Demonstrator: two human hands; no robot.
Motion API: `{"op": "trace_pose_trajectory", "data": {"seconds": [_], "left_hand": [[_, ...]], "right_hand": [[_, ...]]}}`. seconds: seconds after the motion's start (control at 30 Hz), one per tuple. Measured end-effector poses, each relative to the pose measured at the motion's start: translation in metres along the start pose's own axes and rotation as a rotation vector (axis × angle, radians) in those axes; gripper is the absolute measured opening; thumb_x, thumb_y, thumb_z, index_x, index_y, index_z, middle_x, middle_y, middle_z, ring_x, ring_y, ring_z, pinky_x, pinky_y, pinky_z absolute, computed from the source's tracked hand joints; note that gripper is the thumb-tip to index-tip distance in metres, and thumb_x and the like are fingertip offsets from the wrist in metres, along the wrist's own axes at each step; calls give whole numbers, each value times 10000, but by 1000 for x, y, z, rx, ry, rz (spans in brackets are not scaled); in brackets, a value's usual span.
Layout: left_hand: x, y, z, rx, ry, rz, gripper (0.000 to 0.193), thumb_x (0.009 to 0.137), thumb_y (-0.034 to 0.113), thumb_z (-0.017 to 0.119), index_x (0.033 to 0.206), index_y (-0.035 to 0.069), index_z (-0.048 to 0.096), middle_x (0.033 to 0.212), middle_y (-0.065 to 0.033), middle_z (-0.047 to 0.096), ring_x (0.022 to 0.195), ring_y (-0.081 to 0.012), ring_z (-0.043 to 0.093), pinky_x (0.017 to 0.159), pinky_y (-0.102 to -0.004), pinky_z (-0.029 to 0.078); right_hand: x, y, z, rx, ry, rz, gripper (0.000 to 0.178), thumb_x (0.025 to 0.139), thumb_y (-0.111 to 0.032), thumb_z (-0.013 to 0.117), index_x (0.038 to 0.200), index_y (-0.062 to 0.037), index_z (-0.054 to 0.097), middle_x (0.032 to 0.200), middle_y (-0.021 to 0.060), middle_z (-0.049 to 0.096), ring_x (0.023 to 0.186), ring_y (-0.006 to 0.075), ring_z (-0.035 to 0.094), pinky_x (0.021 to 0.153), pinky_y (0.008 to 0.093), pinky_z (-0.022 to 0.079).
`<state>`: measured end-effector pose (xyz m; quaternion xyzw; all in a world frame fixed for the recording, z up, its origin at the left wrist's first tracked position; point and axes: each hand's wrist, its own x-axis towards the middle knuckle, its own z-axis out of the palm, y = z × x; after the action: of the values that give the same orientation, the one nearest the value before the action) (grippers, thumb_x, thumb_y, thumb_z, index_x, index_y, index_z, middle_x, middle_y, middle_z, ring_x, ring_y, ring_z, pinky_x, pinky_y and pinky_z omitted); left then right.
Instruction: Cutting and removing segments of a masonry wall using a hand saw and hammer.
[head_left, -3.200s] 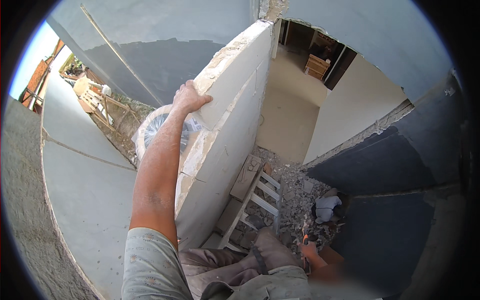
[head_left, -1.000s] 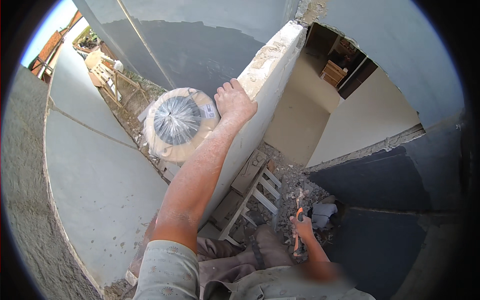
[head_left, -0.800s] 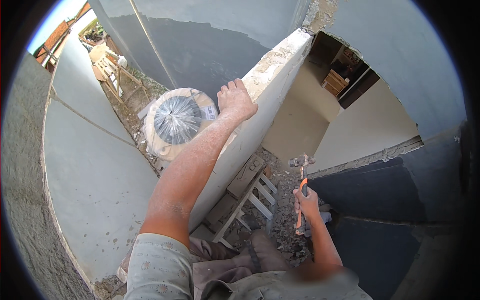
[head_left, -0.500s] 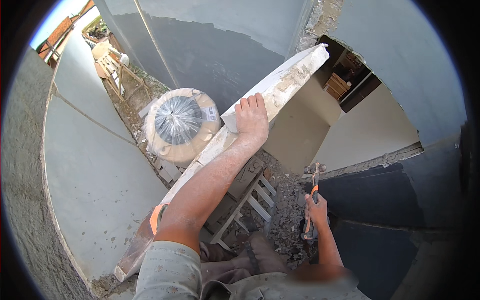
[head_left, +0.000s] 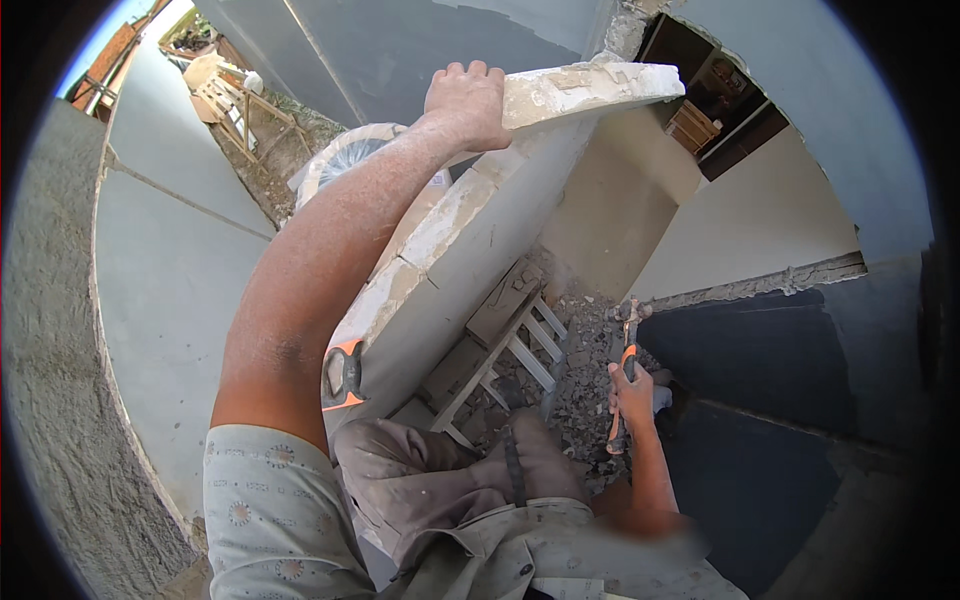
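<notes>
Clasping the left end of a pale, rough-edged block (head_left: 592,92) in a closed left grip (head_left: 466,105), above the ragged top of a grey wall (head_left: 525,215). Pointing that block's long axis nearly straight across the view, rightward from the fingers to the opening of a tan-floored room (head_left: 615,195). Impossible to confirm any contact between block and wall. Wrapped around the handle of a hammer (head_left: 628,360) with the right grip (head_left: 632,395), over grey rubble (head_left: 590,385). Running lengthwise away from the body, head outermost and slightly right, butt nearest. Seen near the left forearm (head_left: 340,225): an orange-and-black saw handle (head_left: 350,372).
</notes>
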<state>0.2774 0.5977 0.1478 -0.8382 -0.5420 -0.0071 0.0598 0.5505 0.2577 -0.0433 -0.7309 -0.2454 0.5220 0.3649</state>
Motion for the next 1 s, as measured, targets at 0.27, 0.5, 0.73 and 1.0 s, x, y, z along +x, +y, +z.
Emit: {"op": "trace_pose_trajectory", "data": {"seconds": [0.27,0.5,0.73,1.0], "left_hand": [[-112,-58,17,-61,-44,-40,751,666,345,814,1308,71,537,1197,-161,571,1156,-334,542,1009,-446,441],[-124,-66,-16,65,-12,151,767,643,341,834,1328,134,561,1178,-117,581,1122,-298,556,998,-440,438],[-96,-61,-57,75,-97,351,690,619,345,813,1221,80,604,1117,-160,575,1085,-347,543,943,-464,438],[-152,-130,-68,-134,-205,239,757,596,258,859,1269,69,568,1186,-177,563,1175,-363,508,1025,-464,414]], "right_hand": [[-32,33,-9,-60,-85,106,252,946,-208,662,816,-79,490,586,-5,450,404,95,450,358,266,364],[-24,15,16,-299,-245,-33,247,949,-227,658,822,-76,509,605,-7,472,387,89,440,345,262,344],[1,-26,44,-428,-129,-501,271,857,-190,732,797,-3,545,644,49,525,617,148,470,611,329,417],[51,-113,68,-529,157,-726,395,753,-205,852,1034,-29,637,771,6,545,687,120,483,651,289,442]]}}
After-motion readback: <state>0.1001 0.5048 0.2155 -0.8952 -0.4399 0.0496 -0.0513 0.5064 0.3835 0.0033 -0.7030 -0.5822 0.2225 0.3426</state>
